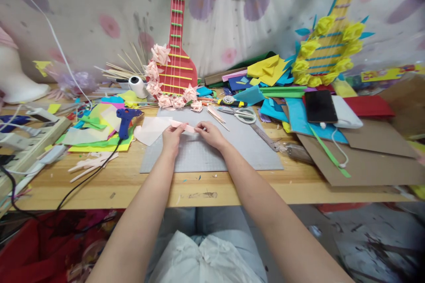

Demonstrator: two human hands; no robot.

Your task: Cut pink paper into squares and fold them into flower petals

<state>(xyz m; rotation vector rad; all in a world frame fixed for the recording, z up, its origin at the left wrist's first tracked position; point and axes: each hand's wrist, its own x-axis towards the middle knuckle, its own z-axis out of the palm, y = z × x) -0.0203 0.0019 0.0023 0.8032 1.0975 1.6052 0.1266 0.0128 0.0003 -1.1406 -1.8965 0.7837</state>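
Two hands of mine meet over the grey cutting mat [212,150], pinching one pink paper strip [184,126] between them. My left hand [171,136] is closed on the strip's left part, fingers curled over it, and my right hand [210,134] is closed on its right end with thumb and fingertips pressed together. The strip lies just above the mat, near the mat's far edge and a little left of its middle.

Touching the strip on the left, a pale pink sheet [151,130] overhangs the mat's far left corner. The near half of the mat is bare, and so is the band of wooden tabletop [199,188] between the mat and the tabletop's near edge, where my forearms cross.

Toward the left edge of the tabletop, a blue glue gun [126,120] rests on a pile of coloured paper [96,135], its black cord running off the near edge. Pink paper scraps [89,164] lie near the mat's left edge.

Just past the mat's far right corner sit scissors [244,115] and a ruler [265,137]. Brown cardboard [361,159] covers the right side up to the near edge, well apart from my hands, with a black phone [320,106] beyond it. At the far edge a red paper guitar [175,40] with pink paper flowers [157,70] leans upright.
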